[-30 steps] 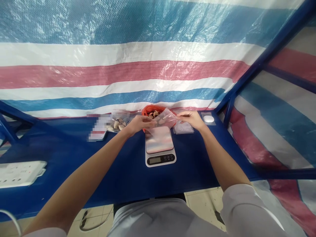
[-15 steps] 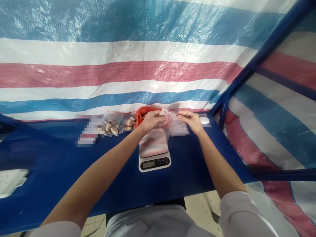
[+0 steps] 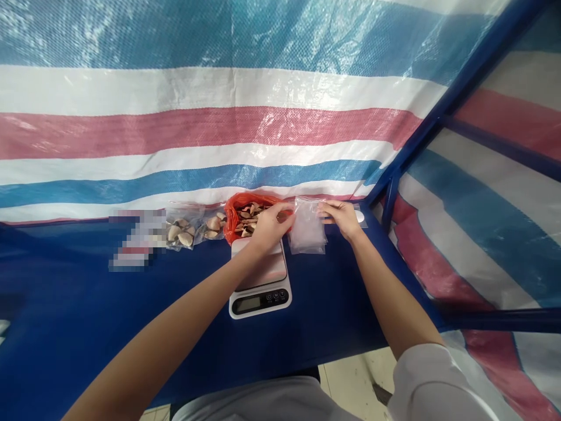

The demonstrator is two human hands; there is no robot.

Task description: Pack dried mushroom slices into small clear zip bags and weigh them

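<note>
Shifted rightward relative to the scale [image 3: 263, 292], left hand [image 3: 272, 228] and right hand [image 3: 344, 218] flank clear plastic bags [image 3: 307, 234] right of frame centre, grips narrowed, hold unclear; light edge pinches should keep them flat.

Makeshift work booth, sheet-walled; the kind of building around it cannot be told.
Walls: glossy plastic sheeting [image 3: 197, 131] in blue, white and red stripes, at the back and right, with a blue frame [image 3: 421, 137] at the corner. Furnishing: plain blue desk [image 3: 184, 292] against the sheeting, bearing a compact digital scale [image 3: 260, 290], an open red bag [image 3: 230, 221] and flat clear bags [image 3: 308, 234]. Floor: pale tiles [image 3: 346, 377], partly visible.
</note>
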